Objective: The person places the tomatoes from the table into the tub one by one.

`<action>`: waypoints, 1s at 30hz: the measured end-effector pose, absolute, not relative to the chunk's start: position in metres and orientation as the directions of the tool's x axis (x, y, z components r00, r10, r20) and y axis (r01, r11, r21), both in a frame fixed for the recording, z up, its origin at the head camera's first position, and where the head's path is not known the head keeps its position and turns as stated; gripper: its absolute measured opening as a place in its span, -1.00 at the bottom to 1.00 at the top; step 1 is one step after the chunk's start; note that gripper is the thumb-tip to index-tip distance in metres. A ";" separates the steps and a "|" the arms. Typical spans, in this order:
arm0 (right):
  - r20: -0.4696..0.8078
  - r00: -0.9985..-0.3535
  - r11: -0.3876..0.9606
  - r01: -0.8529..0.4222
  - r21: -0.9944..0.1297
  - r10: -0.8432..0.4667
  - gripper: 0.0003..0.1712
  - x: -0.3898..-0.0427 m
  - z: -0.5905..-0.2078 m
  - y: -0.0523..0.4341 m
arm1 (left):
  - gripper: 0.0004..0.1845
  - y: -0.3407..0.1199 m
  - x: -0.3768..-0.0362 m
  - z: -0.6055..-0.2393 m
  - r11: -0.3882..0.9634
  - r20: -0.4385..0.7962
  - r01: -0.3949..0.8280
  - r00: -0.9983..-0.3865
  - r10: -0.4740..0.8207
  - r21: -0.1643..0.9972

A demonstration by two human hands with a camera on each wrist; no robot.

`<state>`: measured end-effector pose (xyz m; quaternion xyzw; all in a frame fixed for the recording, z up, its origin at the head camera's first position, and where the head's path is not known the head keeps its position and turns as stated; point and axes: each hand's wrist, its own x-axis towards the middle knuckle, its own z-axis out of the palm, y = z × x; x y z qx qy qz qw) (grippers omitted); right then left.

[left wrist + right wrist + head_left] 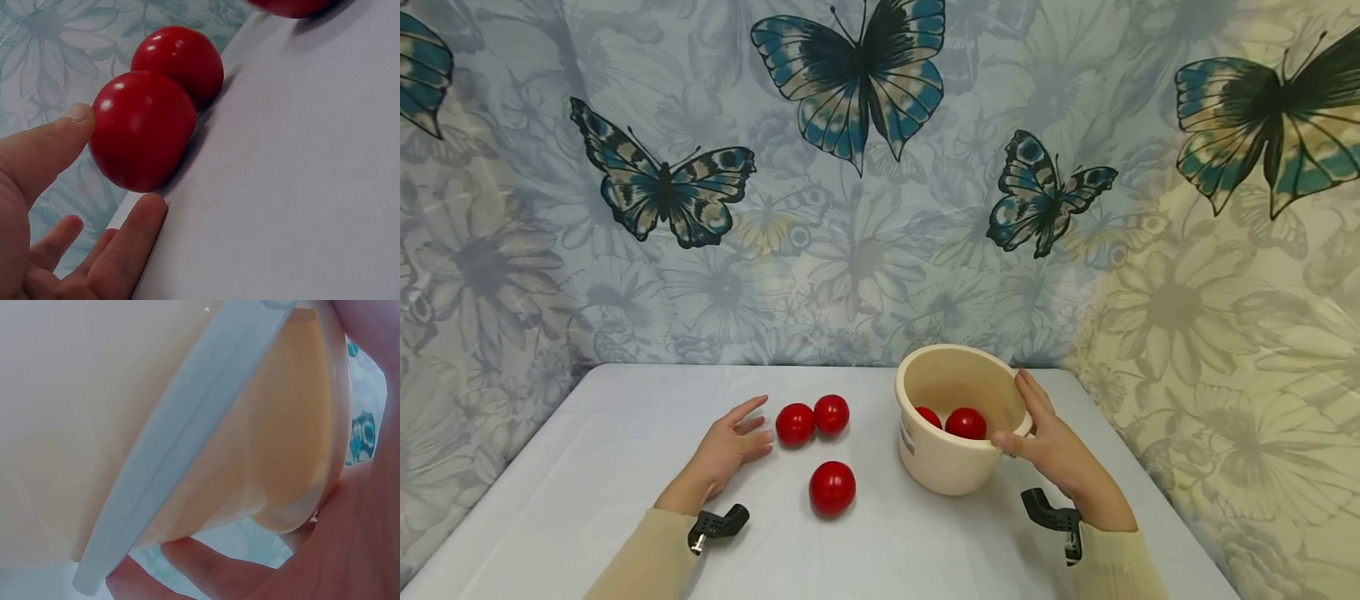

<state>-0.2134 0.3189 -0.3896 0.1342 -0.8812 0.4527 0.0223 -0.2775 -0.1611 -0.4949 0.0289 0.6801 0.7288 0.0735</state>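
Note:
My left hand (733, 450) is beside a glossy red ball (795, 425), its fingers spread and loosely bent. The thumb (59, 140) reaches the ball's edge in the left wrist view; I cannot tell if it touches. Right behind that ball is a second red ball (832, 414), and a third red ball (832, 489) lies nearer on the table. With my right hand (1060, 450) I grip the rim of a cream bucket (947, 467), thumb at the near side and fingers beyond. Inside lie two red balls (966, 423). The bucket's pale handle (181, 444) slants across the right wrist view.
A white cloth covers the table (760, 567). Behind it and at both sides hangs a fabric (865, 267) printed with butterflies and flowers. Each wrist carries a black camera mount (721, 523).

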 end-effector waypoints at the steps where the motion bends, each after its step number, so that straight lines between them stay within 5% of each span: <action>1: 0.162 -0.963 0.554 -0.257 -0.792 -0.216 0.22 -0.214 -0.390 0.319 | -0.16 -0.158 -0.279 -0.495 -0.072 -0.055 -0.067 -0.986 0.158 0.995; 15: 0.173 -0.961 0.542 -0.265 -0.797 -0.216 0.23 -0.212 -0.387 0.317 | -0.19 -0.135 -0.288 -0.493 -0.029 -0.059 -0.066 -0.981 0.185 0.997; 24: 0.163 -0.965 0.552 -0.252 -0.795 -0.207 0.23 -0.213 -0.388 0.316 | -0.39 -0.131 -0.280 -0.499 0.101 0.010 0.025 -0.990 0.141 0.995; 30: 0.166 -0.965 0.560 -0.253 -0.789 -0.203 0.23 -0.212 -0.387 0.317 | -0.37 -0.134 -0.283 -0.500 0.000 0.014 0.015 -0.987 0.159 1.000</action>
